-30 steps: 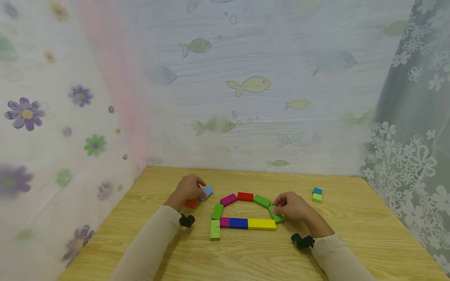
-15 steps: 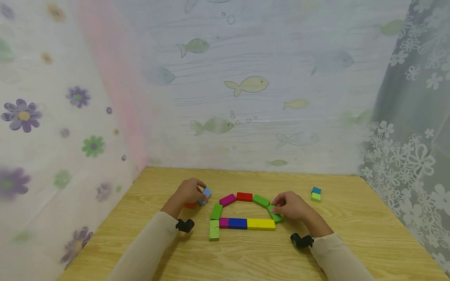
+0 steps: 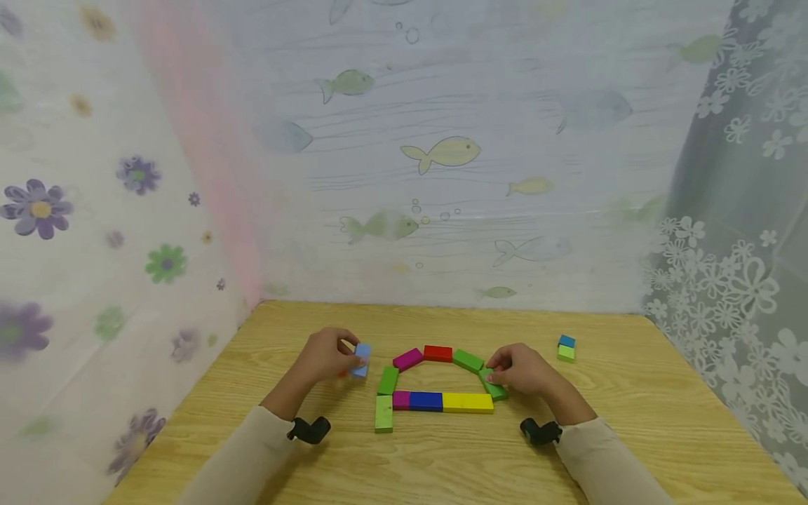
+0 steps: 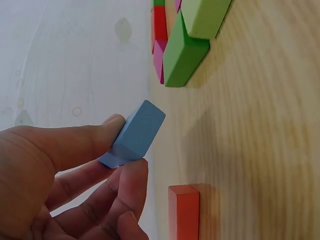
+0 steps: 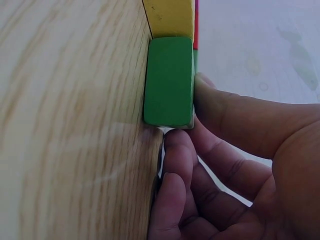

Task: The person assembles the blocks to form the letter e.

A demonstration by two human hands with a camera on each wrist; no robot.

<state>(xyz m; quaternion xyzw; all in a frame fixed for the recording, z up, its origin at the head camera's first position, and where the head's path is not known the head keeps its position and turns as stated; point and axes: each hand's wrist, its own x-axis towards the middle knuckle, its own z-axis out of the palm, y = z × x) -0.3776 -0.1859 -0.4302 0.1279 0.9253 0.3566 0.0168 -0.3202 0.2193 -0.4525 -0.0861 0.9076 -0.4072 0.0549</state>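
My left hand [image 3: 327, 355] pinches a light blue block [image 4: 142, 131] between thumb and fingers. The block is tilted and held off the table, with its shadow on the wood. Below it lies an orange-red block [image 4: 183, 212], mostly behind the hand in the head view. My right hand [image 3: 522, 368] holds a green block [image 5: 170, 82] at the right end of a block arch, thumb on its top and fingers by its side. That block touches the end of a yellow block [image 3: 468, 402]. Another green block [image 3: 468, 361], a red block [image 3: 438, 353] and a magenta block [image 3: 407, 360] form the top.
The arch's left side has a green block [image 3: 388, 381] and a light green block [image 3: 384, 414]. A blue block [image 3: 426, 401] and a small magenta block [image 3: 401, 400] continue the bottom row. At the right lie a small blue block [image 3: 567, 341] and a lime block [image 3: 566, 353].
My left hand has picked up the light blue block and drawn it slightly left and nearer to me, turning it more upright. The right hand has stayed on the green block.
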